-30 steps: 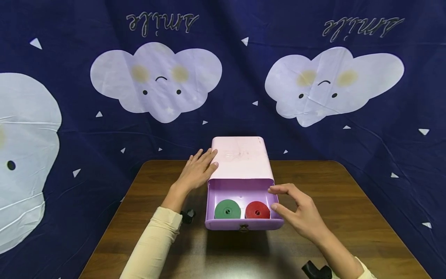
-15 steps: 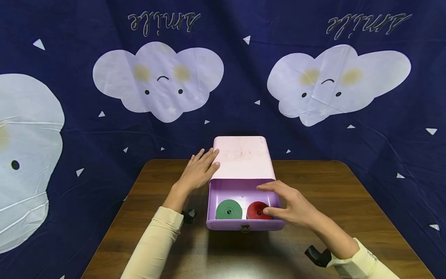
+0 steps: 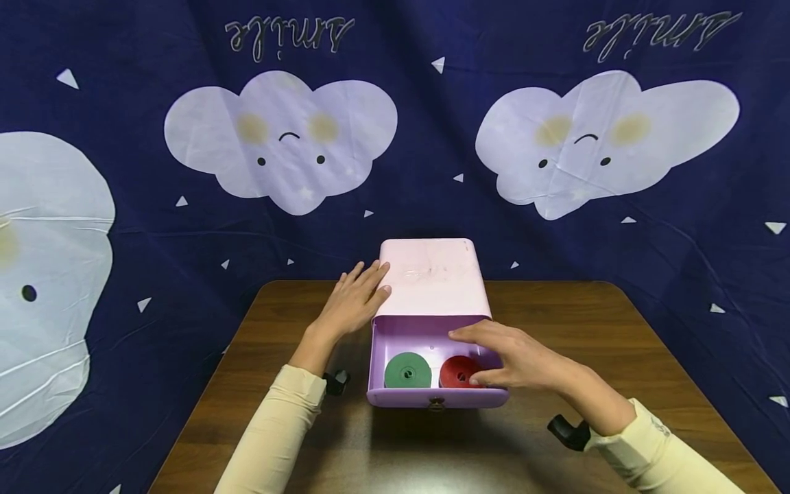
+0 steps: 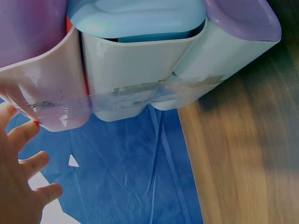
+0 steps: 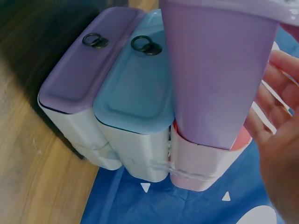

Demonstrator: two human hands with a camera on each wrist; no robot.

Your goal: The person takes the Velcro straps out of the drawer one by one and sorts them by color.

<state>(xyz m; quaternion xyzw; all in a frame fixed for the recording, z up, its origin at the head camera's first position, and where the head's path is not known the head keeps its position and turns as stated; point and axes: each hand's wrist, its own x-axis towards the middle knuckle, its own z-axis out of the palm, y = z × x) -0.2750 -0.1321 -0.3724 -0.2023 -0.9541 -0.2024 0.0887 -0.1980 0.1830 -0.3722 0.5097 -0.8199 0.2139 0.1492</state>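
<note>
A purple drawer is pulled out of the top pink unit of a small drawer stack. Inside it, a flat green roll lies on the left and a red roll on the right; their material is unclear. My left hand rests with extended fingers against the unit's left side, fingertips at its top edge. Over the drawer's right wall reaches my right hand, thumb at the red roll and fingers spread well away from the thumb. The right wrist view shows that hand beside the drawer.
Below the pink unit, the stack has a blue drawer and another purple drawer, both pushed in, with ring pulls. Clear tape joins the units. The stack stands on a wooden table before a dark blue cloud-print cloth.
My right hand has moved left, from beside the drawer's right wall to over the red roll. My left hand has stayed on the pink unit.
</note>
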